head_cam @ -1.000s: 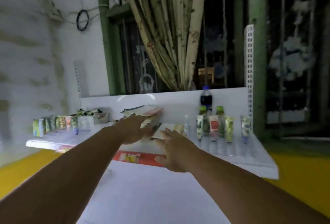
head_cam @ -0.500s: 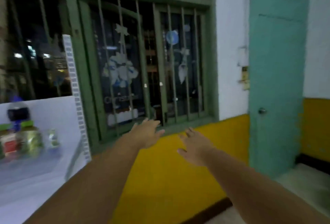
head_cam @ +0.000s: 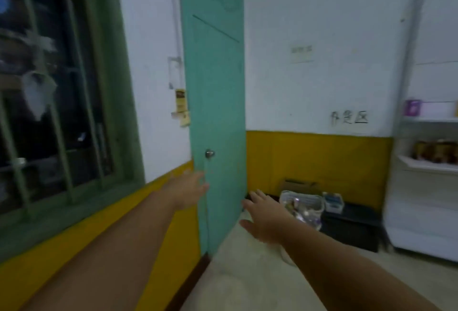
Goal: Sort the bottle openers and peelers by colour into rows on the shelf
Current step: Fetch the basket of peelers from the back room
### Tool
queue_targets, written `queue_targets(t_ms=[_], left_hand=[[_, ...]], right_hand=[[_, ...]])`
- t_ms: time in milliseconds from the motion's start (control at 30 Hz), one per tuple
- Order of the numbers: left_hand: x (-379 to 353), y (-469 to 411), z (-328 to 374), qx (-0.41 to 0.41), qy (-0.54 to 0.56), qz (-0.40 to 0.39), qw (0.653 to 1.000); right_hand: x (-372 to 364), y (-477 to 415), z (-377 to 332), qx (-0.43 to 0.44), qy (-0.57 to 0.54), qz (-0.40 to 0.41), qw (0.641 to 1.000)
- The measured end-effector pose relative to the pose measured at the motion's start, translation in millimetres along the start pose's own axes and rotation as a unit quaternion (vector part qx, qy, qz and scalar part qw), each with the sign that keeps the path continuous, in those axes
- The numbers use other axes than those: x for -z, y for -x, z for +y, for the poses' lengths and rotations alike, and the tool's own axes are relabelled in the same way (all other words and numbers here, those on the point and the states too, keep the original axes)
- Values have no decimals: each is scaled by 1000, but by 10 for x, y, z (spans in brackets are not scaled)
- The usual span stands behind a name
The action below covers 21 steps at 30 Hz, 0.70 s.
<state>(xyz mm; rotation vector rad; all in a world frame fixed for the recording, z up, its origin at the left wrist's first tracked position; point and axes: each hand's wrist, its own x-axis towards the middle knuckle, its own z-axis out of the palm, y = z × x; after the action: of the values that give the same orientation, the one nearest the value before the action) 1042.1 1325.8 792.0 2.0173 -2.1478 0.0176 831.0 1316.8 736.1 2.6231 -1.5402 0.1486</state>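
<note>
Two empty hands, left hand [head_cam: 189,190], right hand [head_cam: 266,215], handwritten wall characters [head_cam: 349,117] blurred

Teal door [head_cam: 218,102] ajar beside barred window [head_cam: 57,92]; white basket [head_cam: 303,203] and cardboard box [head_cam: 298,184] on floor by yellow-banded wall [head_cam: 319,157].

A small shop's storeroom: white stocked shelving [head_cam: 426,164] right of a teal door [head_cam: 218,102], goods basket [head_cam: 301,205] between them.

White shelf [head_cam: 426,164] stands at right, holding blurred items.
</note>
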Motion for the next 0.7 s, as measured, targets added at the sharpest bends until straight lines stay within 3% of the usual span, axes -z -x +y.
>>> queue_targets(t_ms=[267,467,567,700], left_hand=[[-670,-1821,1627,-154,-18,-18,988],[-942,-2912,2689,-195,-27,-52,979],[-1001,-3477,3121,-227,-7,-32,973],[-1119,-4153,3593,-222,-38,-40,974]], right_hand=[[-223,-239,2025,-149,2,-2,989],[-365,-546,3414,-191,-14,1,981],[-371,-688,4009,-196,-16,-1,980],[-479,-941,4705,-211,-13,-18,977]])
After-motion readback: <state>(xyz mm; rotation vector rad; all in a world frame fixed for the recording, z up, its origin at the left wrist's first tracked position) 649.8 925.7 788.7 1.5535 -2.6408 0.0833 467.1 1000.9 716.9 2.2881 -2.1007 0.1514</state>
